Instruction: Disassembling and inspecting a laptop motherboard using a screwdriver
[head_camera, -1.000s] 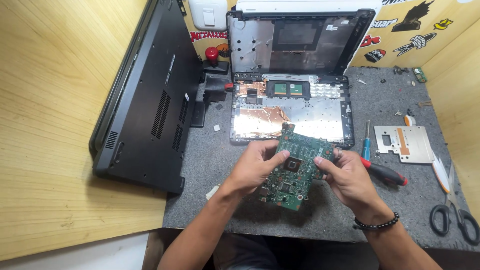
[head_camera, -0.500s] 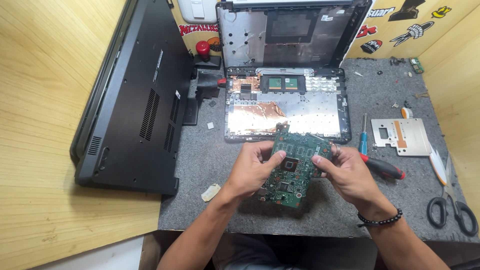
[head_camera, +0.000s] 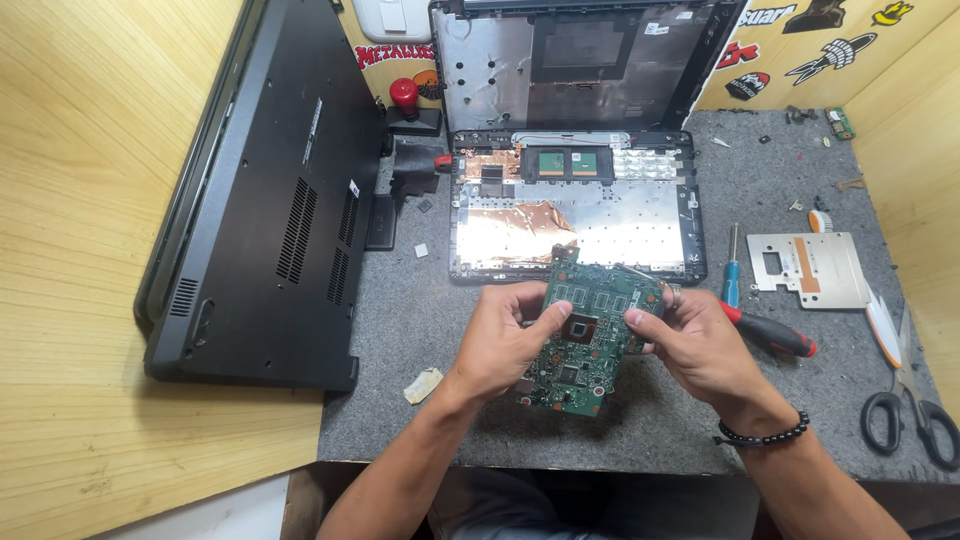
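Both hands grip a green circuit board lifted clear of the grey work mat.

The left hand (head_camera: 505, 340) and right hand (head_camera: 700, 345) clasp the circuit board (head_camera: 590, 335) by its edges; beyond them lies the stripped laptop shell (head_camera: 575, 210), the board already out, with a red-handled screwdriver (head_camera: 765, 330) just right of the hands.

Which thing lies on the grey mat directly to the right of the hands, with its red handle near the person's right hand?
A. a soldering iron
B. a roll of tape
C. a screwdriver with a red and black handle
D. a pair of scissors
C: a screwdriver with a red and black handle lies on the grey mat just beside the right hand, which holds the green circuit board together with the left hand.
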